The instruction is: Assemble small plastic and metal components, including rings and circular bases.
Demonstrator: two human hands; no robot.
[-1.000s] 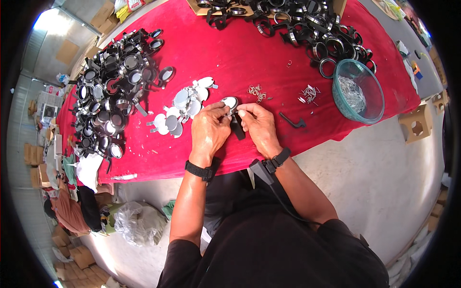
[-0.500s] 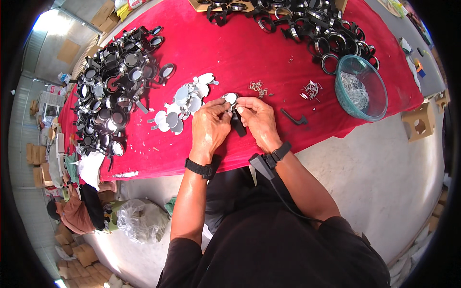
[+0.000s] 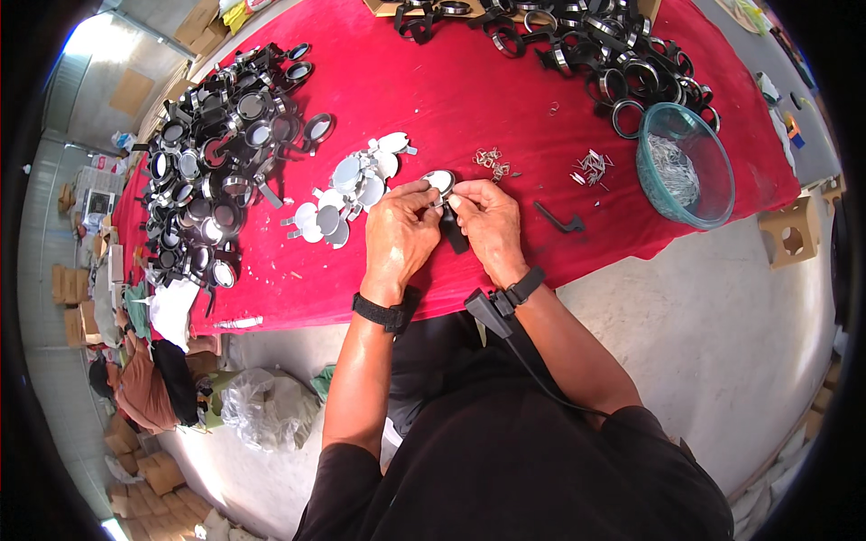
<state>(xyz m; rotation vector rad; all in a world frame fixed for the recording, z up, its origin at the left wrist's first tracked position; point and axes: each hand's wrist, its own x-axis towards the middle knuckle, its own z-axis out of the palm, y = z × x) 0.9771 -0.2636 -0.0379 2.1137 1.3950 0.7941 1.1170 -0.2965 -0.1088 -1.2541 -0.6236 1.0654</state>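
both hands pinch a small round mirror

left hand and right hand grip a round mirror by fingertips, over the red table. loose mirror discs lie at nine o'clock, a teal bowl at three, black frames farther at nine.

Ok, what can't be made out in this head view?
- Small round mirror: its lower part and black handle are covered by the left hand and right hand.
- Contents of the teal bowl: thin metal bits, too small to identify.
- Black ring pile: cut off by the top edge.
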